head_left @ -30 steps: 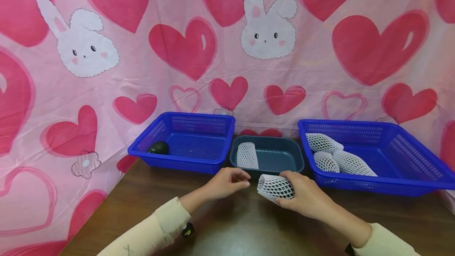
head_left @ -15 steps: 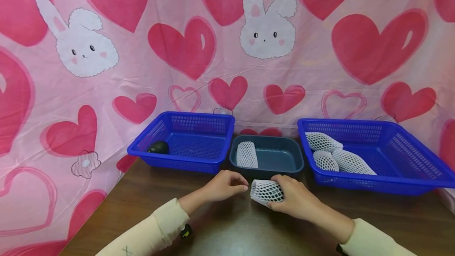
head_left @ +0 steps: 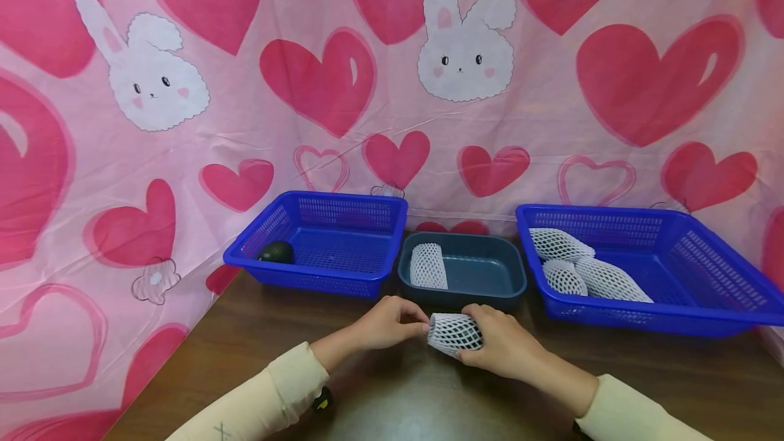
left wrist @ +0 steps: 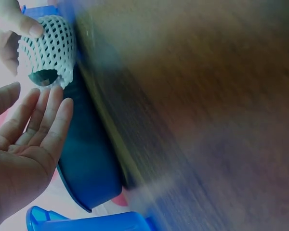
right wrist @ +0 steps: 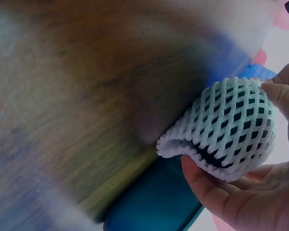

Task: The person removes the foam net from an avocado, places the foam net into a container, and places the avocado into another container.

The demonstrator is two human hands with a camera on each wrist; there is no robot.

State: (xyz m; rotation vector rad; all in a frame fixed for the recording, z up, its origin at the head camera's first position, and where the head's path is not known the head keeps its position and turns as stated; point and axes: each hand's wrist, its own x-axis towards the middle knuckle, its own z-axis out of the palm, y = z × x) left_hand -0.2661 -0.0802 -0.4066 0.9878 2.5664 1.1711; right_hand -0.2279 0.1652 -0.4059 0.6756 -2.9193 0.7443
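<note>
A white foam net sleeve (head_left: 455, 333) lies in my right hand (head_left: 503, 344), which grips its right end with thumb and fingers. Dark green shows through the mesh and at the sleeve's open left end (left wrist: 44, 77), like the avocado (head_left: 277, 252) in the left basket. My left hand (head_left: 387, 323) is at that open end, fingertips at its rim. In the left wrist view the left fingers (left wrist: 50, 113) are fairly straight and grip nothing. The right wrist view shows the right fingers (right wrist: 204, 185) along the sleeve's edge.
A blue basket (head_left: 312, 278) stands at the left. In the middle, a dark teal basin (head_left: 486, 276) holds a flattened foam net sleeve (head_left: 428, 267). Several net-wrapped pieces (head_left: 612, 280) lie in the right blue basket (head_left: 661, 318). A pink heart-patterned cloth (head_left: 392, 114) hangs behind.
My right hand has brought the sleeved fruit left and slightly down to my left fingertips. The left hand has shifted only slightly. Baskets and basin stay as they were.
</note>
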